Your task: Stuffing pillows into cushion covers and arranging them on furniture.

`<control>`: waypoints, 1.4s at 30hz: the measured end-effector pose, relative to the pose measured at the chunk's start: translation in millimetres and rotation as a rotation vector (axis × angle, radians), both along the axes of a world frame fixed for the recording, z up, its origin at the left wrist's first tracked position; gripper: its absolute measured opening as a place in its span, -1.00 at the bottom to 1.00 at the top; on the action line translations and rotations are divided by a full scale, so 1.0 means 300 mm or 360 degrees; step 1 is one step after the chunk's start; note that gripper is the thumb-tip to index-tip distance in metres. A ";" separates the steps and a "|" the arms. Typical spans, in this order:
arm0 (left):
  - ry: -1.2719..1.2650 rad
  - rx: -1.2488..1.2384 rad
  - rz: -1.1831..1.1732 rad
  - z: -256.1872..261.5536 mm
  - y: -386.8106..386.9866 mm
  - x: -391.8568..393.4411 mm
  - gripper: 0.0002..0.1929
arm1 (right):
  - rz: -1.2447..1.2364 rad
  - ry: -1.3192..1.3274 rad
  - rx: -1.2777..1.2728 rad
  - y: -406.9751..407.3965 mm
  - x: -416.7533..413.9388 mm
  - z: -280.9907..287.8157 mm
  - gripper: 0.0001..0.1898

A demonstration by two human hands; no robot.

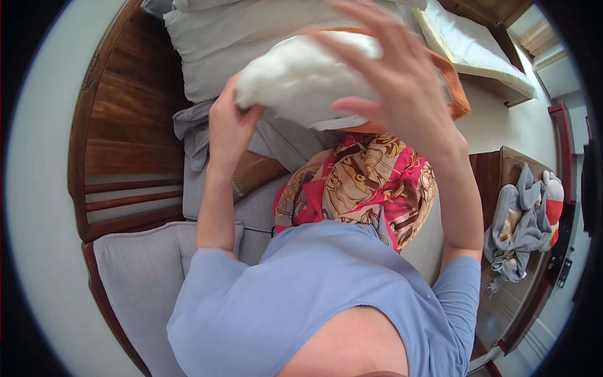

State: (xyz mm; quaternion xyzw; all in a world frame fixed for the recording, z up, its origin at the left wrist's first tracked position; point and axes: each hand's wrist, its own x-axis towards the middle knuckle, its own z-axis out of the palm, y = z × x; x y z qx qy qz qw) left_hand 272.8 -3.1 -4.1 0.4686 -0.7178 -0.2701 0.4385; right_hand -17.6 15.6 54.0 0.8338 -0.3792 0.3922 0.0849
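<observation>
My left hand grips the left end of a puffy white cushion insert, thumb below and fingers behind it. The insert is held up above my lap, its surface lumpy and soft. Orange fabric shows along its upper rim, its right end and underneath; how the two are joined cannot be seen. My right hand is blurred, with fingers spread, in front of the insert's right part. Whether it touches the insert cannot be told. Pink and cream patterned cloth covers my legs.
I sit on a wooden-framed sofa with grey seat cushions. White bedding is piled ahead. Beside my left arm lie a grey cloth and a brown cushion. Grey garments and a plush toy rest on a wooden table at right.
</observation>
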 end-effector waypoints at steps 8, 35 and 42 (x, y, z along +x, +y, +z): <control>0.0362 0.0064 -0.0582 0.047 -0.156 -0.177 -0.59 | 0.0185 -0.0072 0.0328 -0.226 0.047 -0.057 -0.42; 0.0288 0.0051 -0.0727 -0.063 -0.404 -0.379 -0.80 | -0.0228 0.0452 0.0758 -0.122 -0.285 0.039 -0.41; 0.0305 -0.0364 -0.0757 -0.013 -0.292 -0.225 -0.79 | -0.0313 0.0266 0.1363 -0.176 -0.227 -0.261 -0.41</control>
